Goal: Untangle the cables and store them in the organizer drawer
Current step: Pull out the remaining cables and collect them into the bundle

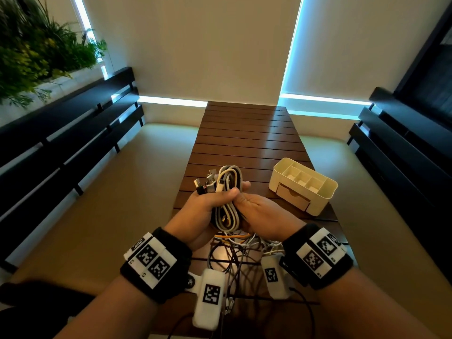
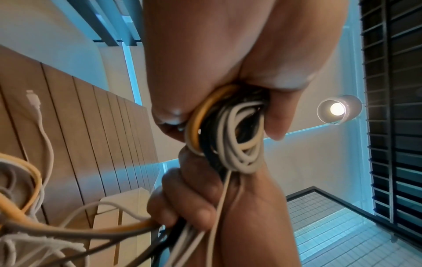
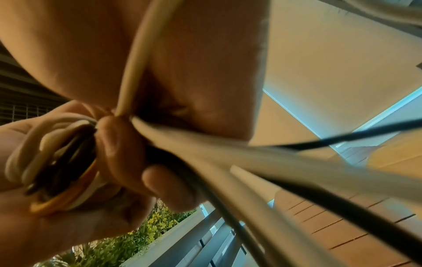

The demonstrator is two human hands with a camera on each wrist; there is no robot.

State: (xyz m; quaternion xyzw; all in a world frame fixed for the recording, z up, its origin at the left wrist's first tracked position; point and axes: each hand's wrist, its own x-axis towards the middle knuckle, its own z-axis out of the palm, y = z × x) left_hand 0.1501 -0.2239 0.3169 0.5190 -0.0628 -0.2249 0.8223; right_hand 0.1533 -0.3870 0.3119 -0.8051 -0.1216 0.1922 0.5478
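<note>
Two hands, left (image 1: 203, 204) and right (image 1: 264, 211), clasp a coiled cable bundle (image 1: 226, 192); loose tails still need winding before the organizer (image 1: 302, 185) drawer opens.

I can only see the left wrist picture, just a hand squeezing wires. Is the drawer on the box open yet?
Observer: No. In the head view the organizer's small drawer sits flush in its front, shut.
Operator: Is anything in the top bits of the box?
Observer: The top compartments that show look bare; no cable lies in them.
Operator: Where are the plug ends?
Observer: They stick out of the top of the left hand's grip, a cluster of connectors above the coiled bundle.
Operator: Is the other hand helping?
Observer: Yes, the right hand holds the same bundle from the other side, and loose cables trail down onto the table.
</note>
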